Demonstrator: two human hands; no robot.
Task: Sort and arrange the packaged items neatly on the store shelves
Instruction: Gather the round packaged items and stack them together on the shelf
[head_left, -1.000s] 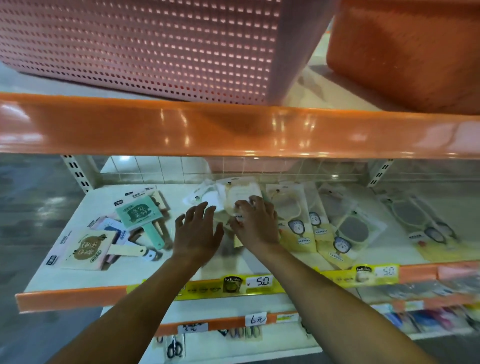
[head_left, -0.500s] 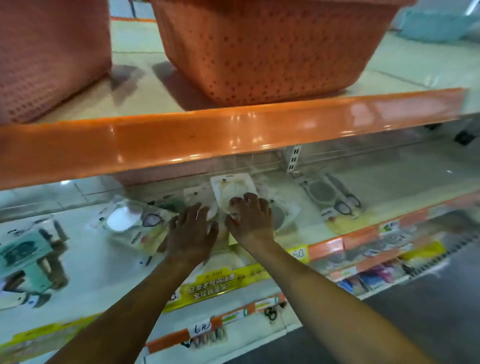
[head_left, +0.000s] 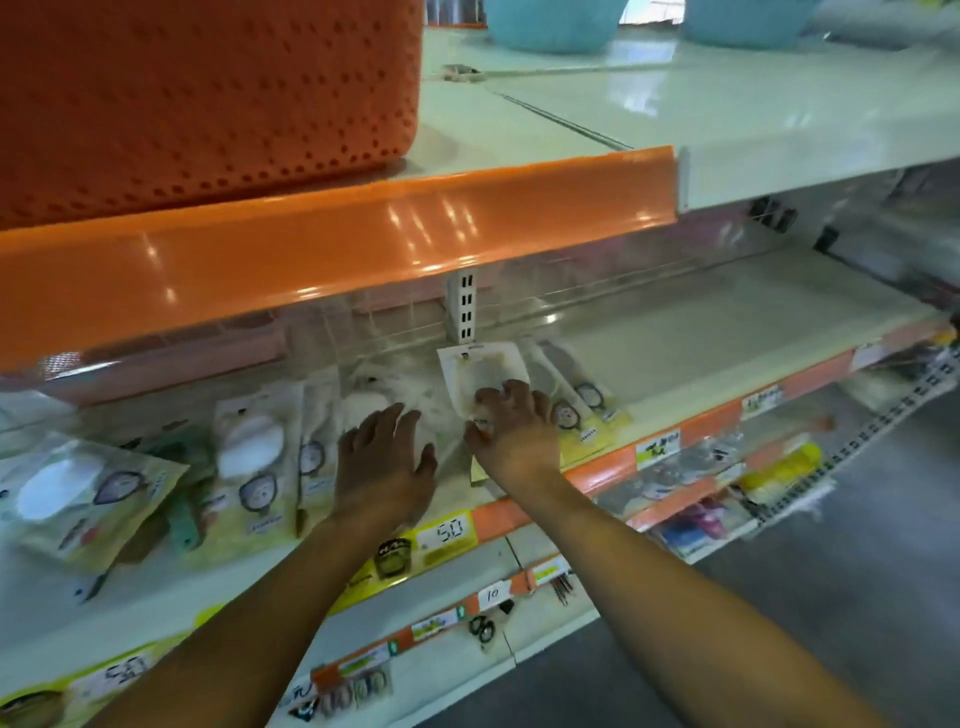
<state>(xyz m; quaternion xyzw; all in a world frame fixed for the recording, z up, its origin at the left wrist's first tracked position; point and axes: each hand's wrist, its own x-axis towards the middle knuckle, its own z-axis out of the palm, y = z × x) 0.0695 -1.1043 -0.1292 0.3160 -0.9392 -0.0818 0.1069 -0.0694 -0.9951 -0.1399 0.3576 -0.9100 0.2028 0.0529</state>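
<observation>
Right hand (head_left: 511, 436) curls its fingers on a pale packet (head_left: 480, 371) mid-shelf; left hand (head_left: 382, 460) lies spread, empty. Dragging may skew neighbouring packets (head_left: 582, 410) toward the shelf's front edge (head_left: 701, 423).

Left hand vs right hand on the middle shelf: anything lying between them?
Head view: between the left hand and the right hand only blurred clear and white packaging on the shelf shows; the right hand grips a white packet.

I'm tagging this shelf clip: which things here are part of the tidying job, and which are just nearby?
Part of the job:
right hand, fingers curled on the white packet
left hand, spread flat
yellow-backed packets

Just nearby:
orange basket
teal basins
price tag
</observation>
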